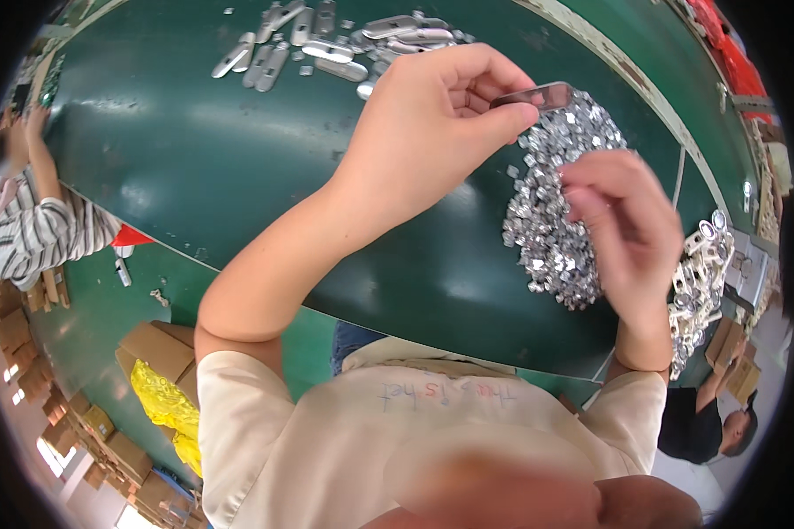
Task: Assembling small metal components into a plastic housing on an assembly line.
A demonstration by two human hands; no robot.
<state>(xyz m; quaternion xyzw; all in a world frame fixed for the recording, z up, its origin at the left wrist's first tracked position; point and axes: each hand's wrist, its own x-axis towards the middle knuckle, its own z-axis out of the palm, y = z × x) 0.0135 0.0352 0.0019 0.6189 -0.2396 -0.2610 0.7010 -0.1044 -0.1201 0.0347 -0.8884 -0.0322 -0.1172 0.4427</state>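
My left hand reaches across the table, thumb and fingers closed on an oblong metal plate with rounded ends. The plate is held above the far end of a heap of small shiny metal pieces. Over the right side of that heap is my right hand, slightly blurred, thumb and fingertips pinched together. Whatever lies between those fingertips is too small to make out. Beyond my left hand, several more oblong metal plates lie in a loose group, partly hidden by the hand, with a few small pieces scattered among them.
The green table has a pale raised rail along its far side. White and silver parts are piled at the right. One person is at the left, another at the lower right. A cardboard box and yellow plastic bag stand lower left.
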